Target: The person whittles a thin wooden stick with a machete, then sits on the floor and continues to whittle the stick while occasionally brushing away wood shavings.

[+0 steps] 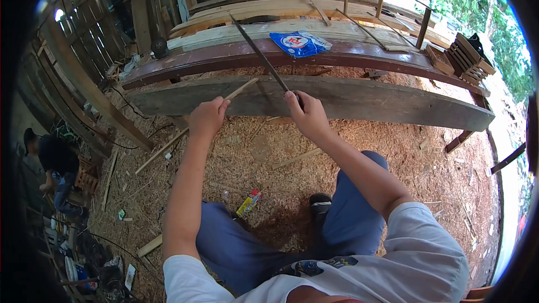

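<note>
My left hand (206, 116) is closed around a thin wooden strip (242, 87). One end of the strip pokes out past my fingers over the grey plank, and the rest slopes down to the left toward the ground. In my right hand (310, 115) is a machete (259, 55), gripped by its handle. Its long dark blade points up and to the left, across the bench. Both hands are above the near edge of the grey plank (387, 101), with the strip's upper end and the blade apart from each other.
Behind the plank, a long wooden bench (224, 51) carries a blue plastic packet (300, 44) and a slatted wooden piece (470, 59). Wood shavings (359, 134) cover the ground. A yellow-red packet (249, 202) lies near my feet. Another person (53, 157) is at far left.
</note>
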### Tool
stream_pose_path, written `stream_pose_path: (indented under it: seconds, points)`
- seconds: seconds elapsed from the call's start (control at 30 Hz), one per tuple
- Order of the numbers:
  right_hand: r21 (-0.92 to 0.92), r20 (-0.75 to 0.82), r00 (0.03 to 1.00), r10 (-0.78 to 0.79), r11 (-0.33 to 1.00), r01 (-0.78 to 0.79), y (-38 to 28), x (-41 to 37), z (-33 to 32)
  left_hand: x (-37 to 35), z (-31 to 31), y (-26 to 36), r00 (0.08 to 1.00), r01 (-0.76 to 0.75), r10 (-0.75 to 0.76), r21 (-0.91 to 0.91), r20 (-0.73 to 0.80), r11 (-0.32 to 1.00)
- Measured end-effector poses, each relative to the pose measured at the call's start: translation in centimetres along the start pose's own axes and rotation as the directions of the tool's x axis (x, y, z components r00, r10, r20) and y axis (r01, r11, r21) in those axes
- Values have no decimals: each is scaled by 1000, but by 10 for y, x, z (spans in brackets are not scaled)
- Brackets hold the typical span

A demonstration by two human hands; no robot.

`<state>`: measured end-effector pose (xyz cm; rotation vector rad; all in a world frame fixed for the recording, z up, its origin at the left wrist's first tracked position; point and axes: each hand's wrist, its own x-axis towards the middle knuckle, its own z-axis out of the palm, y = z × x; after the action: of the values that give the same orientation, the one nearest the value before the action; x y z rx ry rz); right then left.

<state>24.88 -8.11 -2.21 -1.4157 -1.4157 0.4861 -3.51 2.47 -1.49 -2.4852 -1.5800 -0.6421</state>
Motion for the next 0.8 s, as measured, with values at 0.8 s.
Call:
stream_pose_path:
  seconds: [0.8]
  points:
    - [97,11,1000,22,995,-23,8,-10,3,0,24,-1,987,-84,88,34,-135,996]
